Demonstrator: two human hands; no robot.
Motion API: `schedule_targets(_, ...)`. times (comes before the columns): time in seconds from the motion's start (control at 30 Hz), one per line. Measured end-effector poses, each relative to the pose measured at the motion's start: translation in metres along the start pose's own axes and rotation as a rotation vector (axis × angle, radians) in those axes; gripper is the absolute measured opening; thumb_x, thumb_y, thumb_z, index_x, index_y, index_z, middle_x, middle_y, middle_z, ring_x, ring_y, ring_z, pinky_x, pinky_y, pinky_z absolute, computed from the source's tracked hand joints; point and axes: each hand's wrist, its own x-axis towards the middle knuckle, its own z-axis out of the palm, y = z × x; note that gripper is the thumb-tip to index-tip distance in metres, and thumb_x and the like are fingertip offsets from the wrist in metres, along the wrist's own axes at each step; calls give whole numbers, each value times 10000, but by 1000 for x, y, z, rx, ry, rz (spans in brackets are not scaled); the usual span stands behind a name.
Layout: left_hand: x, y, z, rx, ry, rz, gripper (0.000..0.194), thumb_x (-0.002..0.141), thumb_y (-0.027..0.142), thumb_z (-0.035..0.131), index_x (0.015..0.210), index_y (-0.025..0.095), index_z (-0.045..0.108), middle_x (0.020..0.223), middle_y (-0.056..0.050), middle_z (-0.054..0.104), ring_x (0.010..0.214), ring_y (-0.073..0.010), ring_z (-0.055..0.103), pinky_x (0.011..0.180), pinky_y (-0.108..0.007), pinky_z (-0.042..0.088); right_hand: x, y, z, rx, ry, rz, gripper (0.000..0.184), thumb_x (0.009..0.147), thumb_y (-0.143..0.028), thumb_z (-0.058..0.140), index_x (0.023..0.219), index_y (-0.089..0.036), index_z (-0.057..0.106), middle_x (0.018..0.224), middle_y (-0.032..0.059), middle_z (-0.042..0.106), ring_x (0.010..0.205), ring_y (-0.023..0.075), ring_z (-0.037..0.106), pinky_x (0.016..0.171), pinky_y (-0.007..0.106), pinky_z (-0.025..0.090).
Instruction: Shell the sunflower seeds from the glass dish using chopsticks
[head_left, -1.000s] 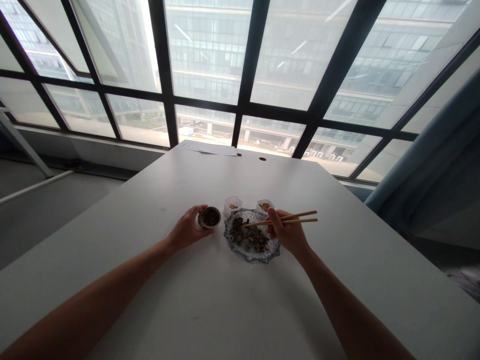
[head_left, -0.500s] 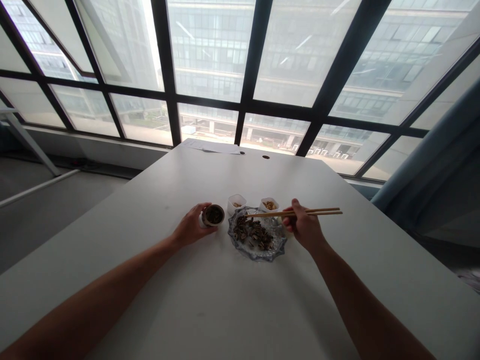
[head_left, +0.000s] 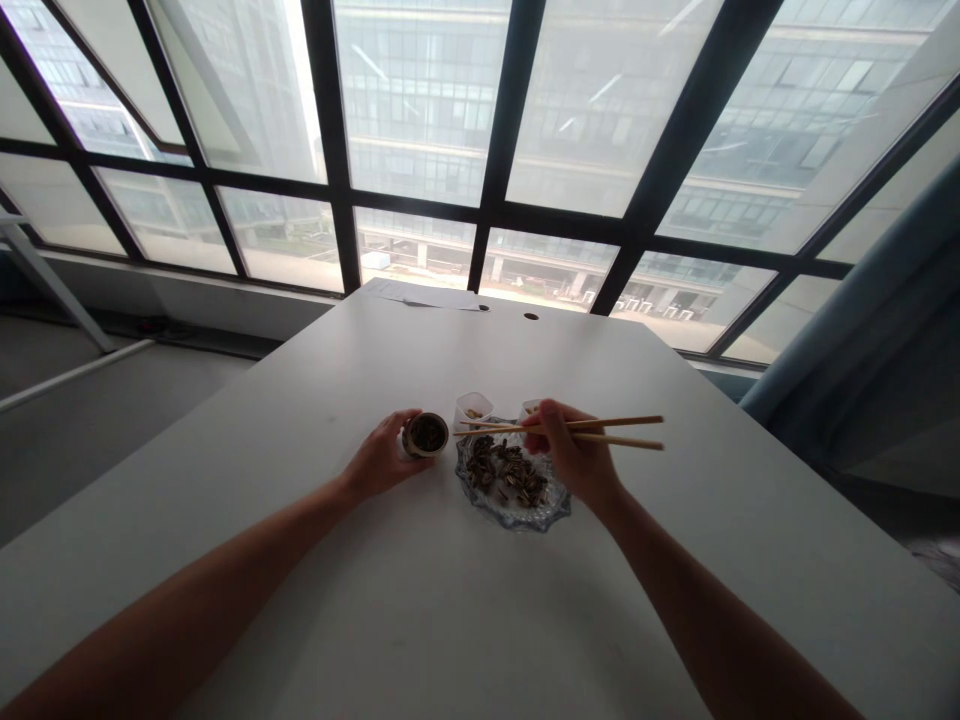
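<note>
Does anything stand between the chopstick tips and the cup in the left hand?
Nothing visible does: the chopsticks in the right hand point across the clear dish, their tips just right of the cup. The left hand grips it from the opposite side.

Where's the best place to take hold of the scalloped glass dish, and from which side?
Likely its near rim, approached from the wearer's side: the scalloped glass dish sits flat, and its wavy edge spreads outward, good for pinching. Its other sides look crowded: left hand with cup at left, right hand with chopsticks at right, two small containers behind.
</note>
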Motion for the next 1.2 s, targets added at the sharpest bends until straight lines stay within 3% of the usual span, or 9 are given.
schedule_targets(0.1,0,-3,1,-2,6,-13,721,694,433,824,1308,194,530,1289,-141,661,1140,-304,654,997,-474,527,-3,-11,-41,-118,10,52,643,837,-766,562,608,-172,654,421,23,550,367,123,497,374,235,403)
schedule_targets(0.2,0,-3,1,2,13,-16,707,702,440,810,1308,200,535,1266,-129,673,1120,-299,663,983,-466,535,-8,-23,-71,-310,-144,126,648,831,-764,567,589,-168,650,396,29,547,335,124,485,345,231,371)
schedule_targets(0.27,0,-2,1,7,16,-11,701,701,444,806,1303,202,539,1257,-125,678,1110,-298,666,980,-467,535,-10,-26,-80,-415,-237,155,640,863,-744,533,594,-173,641,407,29,559,339,127,495,348,229,368)
schedule_targets(0.4,0,1,-1,22,14,-7,704,702,449,803,1302,192,539,1250,-131,681,1097,-302,670,976,-473,535,-10,-18,-70,-472,-331,114,602,927,-686,459,628,-188,617,463,28,594,404,142,554,406,236,418)
schedule_targets(0.63,0,0,-1,36,18,-13,705,699,443,805,1304,195,539,1242,-127,687,1094,-300,678,968,-458,545,-13,10,-39,-393,-253,-19,556,968,-606,468,605,-200,581,533,44,635,489,153,597,471,248,440)
schedule_targets(0.8,0,-4,1,29,18,-16,710,705,474,795,1306,198,537,1255,-132,685,1105,-300,677,971,-456,546,-17,8,-61,-362,-119,-19,535,964,-567,513,592,-195,608,532,48,645,472,153,596,473,254,450)
schedule_targets(0.93,1,-3,0,24,18,-36,702,706,489,783,1300,199,545,1249,-130,693,1114,-299,680,965,-440,549,-18,-1,-78,-486,-153,-52,491,933,-509,573,560,-192,617,490,38,625,427,141,565,433,244,410)
schedule_targets(1.2,3,5,-5,7,-6,-141,702,725,540,747,1302,193,550,1214,-127,712,1109,-307,686,940,-422,552,-17,3,-78,-505,-205,-103,472,923,-489,576,558,-191,611,467,22,587,416,129,523,423,236,383)
